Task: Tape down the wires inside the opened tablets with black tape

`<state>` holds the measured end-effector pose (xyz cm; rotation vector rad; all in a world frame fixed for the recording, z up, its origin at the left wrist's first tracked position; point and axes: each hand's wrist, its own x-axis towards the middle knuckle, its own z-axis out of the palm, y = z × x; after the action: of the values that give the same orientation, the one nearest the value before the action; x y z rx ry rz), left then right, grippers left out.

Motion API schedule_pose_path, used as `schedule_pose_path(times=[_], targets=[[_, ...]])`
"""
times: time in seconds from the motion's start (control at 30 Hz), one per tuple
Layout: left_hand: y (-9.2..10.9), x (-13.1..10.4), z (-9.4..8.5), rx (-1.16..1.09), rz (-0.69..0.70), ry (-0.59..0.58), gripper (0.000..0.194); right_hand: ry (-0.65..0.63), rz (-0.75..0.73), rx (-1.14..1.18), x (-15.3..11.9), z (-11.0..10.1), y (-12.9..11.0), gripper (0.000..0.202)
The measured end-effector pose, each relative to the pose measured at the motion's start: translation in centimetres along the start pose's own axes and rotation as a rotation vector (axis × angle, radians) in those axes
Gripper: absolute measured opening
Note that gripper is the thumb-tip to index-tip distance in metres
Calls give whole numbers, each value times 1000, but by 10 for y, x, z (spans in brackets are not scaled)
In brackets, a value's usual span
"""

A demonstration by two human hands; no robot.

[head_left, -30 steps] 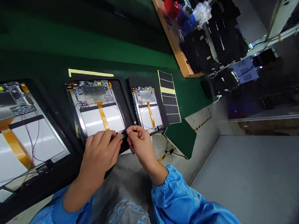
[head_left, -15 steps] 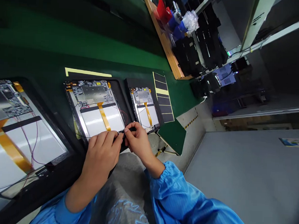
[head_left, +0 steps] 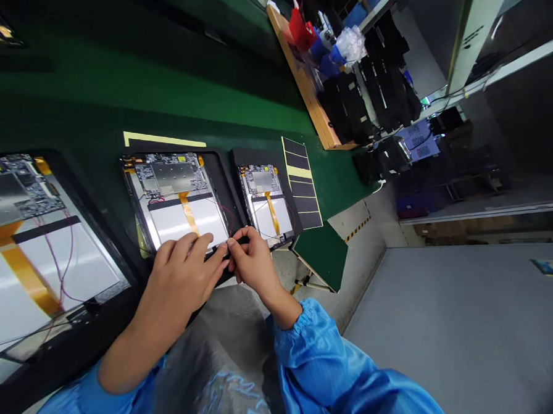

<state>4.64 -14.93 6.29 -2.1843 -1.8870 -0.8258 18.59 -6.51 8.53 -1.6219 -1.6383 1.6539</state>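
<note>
An opened tablet with a circuit board and white battery (head_left: 190,218) lies in a black tray in front of me. My left hand (head_left: 183,270) rests over its near edge, fingers bent and thumb and forefinger close together near the corner. Beside it, my right hand (head_left: 251,258) is closed in a pinch at that same corner, its fingertips almost touching those of the left. What the fingertips hold, if anything, is too small and hidden to tell. Another opened tablet (head_left: 269,214) lies just to the right, and a third (head_left: 18,261) is at the left, close to me.
A sheet of black strips on yellow backing (head_left: 303,184) lies beyond the right tablet. A wooden-edged shelf (head_left: 310,100) holds a red container (head_left: 300,30), clear plastic and black items. A lower green surface (head_left: 323,256) stands at the right, above the floor.
My left hand has shifted slightly left and its fingers have lifted and spread a little over the battery. The right hand has barely moved and keeps its pinch. The view has shifted slightly.
</note>
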Motion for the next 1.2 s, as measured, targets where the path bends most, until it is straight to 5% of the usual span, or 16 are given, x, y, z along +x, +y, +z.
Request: schedule_pose_path(times=[0.17,0.33,0.43,0.67,0.8,0.93,1.2], targets=[[-9,2,-1,39,37,-22,22,5,-96,-84,-10,-10,3,29],[-14,3,3,55,83,-33,23,-21,-456,-832,-28,-24,11,45],[-15,8,5,44,120,-13,21,-108,-510,-1018,-27,-34,5,50],[-7,13,-6,-135,21,-44,22,-76,-737,-334,-34,-44,-33,25],[-2,13,-16,-318,-119,-244,15,-319,-1034,-346,-42,-30,-41,22],[1,14,-18,-445,-138,-315,14,-338,-1236,-391,-37,-21,-39,17],[8,16,-25,-626,-174,-422,23,-361,-1240,-226,-34,-25,-32,9]])
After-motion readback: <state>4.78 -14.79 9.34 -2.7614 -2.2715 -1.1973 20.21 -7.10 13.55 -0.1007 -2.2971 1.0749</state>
